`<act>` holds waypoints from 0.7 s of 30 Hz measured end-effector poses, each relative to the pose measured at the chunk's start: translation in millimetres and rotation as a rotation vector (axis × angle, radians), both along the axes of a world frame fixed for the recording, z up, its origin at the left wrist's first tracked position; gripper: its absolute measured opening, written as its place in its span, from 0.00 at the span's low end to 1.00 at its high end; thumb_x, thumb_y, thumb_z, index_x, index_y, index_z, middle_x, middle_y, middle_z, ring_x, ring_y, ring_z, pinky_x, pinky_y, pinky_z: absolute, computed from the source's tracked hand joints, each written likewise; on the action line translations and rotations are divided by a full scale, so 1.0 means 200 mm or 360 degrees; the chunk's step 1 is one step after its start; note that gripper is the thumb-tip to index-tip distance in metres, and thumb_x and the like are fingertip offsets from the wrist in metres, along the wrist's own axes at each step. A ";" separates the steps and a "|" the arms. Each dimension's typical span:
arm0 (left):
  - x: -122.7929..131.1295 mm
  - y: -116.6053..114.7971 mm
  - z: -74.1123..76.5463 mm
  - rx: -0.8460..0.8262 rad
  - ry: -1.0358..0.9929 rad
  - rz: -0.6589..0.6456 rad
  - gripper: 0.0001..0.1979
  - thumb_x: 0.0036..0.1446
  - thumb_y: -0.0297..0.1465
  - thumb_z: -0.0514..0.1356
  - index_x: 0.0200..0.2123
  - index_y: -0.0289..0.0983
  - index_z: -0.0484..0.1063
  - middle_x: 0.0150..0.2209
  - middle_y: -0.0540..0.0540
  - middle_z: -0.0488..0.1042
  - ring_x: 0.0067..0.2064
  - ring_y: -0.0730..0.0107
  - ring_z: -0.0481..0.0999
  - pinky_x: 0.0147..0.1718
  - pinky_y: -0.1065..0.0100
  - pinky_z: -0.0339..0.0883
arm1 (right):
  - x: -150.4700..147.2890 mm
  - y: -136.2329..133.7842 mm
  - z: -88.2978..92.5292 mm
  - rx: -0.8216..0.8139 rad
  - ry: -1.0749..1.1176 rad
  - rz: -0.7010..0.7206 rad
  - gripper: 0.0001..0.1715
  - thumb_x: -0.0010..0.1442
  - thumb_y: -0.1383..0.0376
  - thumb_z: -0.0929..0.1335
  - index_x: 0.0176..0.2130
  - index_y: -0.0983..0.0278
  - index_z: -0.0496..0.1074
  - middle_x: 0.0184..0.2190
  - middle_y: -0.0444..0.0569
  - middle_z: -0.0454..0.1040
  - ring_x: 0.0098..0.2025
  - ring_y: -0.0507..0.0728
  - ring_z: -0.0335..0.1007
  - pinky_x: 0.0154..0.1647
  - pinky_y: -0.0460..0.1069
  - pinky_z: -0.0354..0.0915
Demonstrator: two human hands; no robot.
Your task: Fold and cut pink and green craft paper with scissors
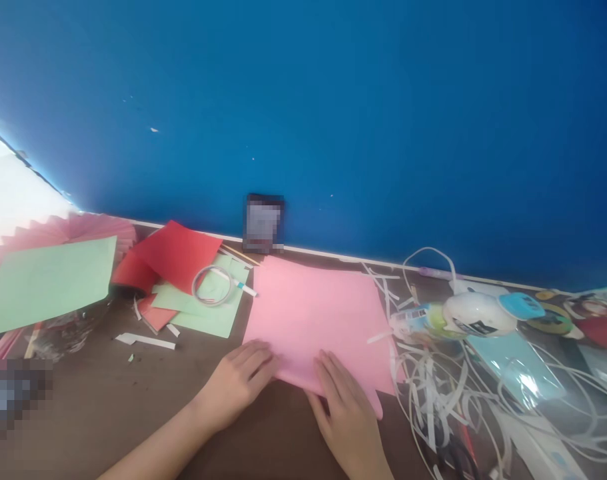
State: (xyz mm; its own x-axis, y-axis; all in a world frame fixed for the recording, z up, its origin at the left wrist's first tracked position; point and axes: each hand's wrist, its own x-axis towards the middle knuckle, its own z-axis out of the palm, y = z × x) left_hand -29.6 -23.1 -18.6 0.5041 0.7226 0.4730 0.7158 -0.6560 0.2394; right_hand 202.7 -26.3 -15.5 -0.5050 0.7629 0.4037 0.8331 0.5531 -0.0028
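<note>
1. Directly ahead of us, a large pink sheet of paper (316, 313) lies flat on the dark brown wooden table (108, 400), in the middle of the view, its far edge near the foot of the blue wall (333, 100).
2. Our left hand (238, 383) rests palm down with fingers together and nearly straight, the fingertips pressing the sheet's near left edge; it grips nothing.
3. Our right hand (346, 407) lies flat and spread on the sheet's near right corner, fingers extended, also gripping nothing.
4. Just right of the pink sheet, a tangle of thin white paper strips (433, 387) crowds the table and touches the sheet's right edge.
5. Beyond the strips lies a white plastic glue gun with a light blue end (476, 313), beside a clear shiny plastic sleeve (523, 373).
6. Left of the pink sheet, pale green paper sheets (208, 310) lie under a coiled white cable (212, 285) and a small white pen with a blue tip (240, 285).
7. A red folded paper sheet (170, 257) overlaps them, curling at its left end.
8. Further left, another light green sheet (46, 283) covers a pink pleated paper fan (73, 230).
9. A small dark object (263, 223) leans against the wall; it is blurred, so we cannot tell what it is.
</note>
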 end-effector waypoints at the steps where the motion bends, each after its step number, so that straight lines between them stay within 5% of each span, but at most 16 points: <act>1: 0.00 0.00 0.01 0.0016 -0.0004 -0.0009 0.15 0.56 0.23 0.53 0.48 0.34 0.65 0.41 0.43 0.73 0.48 0.65 0.70 0.47 0.63 0.67 | 0.00 0.00 0.00 -0.0008 0.0000 -0.0001 0.22 0.59 0.62 0.61 0.52 0.67 0.63 0.49 0.55 0.70 0.52 0.61 0.64 0.47 0.55 0.66; 13: -0.02 -0.01 0.08 0.0141 -0.0200 -0.0147 0.08 0.54 0.23 0.56 0.38 0.34 0.69 0.33 0.45 0.76 0.35 0.69 0.74 0.38 0.66 0.70 | 0.02 -0.01 0.00 -0.0109 0.0036 0.0052 0.22 0.58 0.63 0.61 0.52 0.68 0.63 0.50 0.56 0.68 0.53 0.62 0.63 0.49 0.56 0.65; 21: -0.01 -0.03 0.05 0.0173 -0.0177 -0.0151 0.10 0.53 0.29 0.59 0.39 0.33 0.69 0.35 0.44 0.77 0.39 0.67 0.76 0.38 0.67 0.71 | 0.03 -0.01 0.01 -0.0140 0.0013 0.0118 0.17 0.59 0.63 0.61 0.47 0.66 0.68 0.51 0.56 0.68 0.54 0.62 0.62 0.50 0.56 0.65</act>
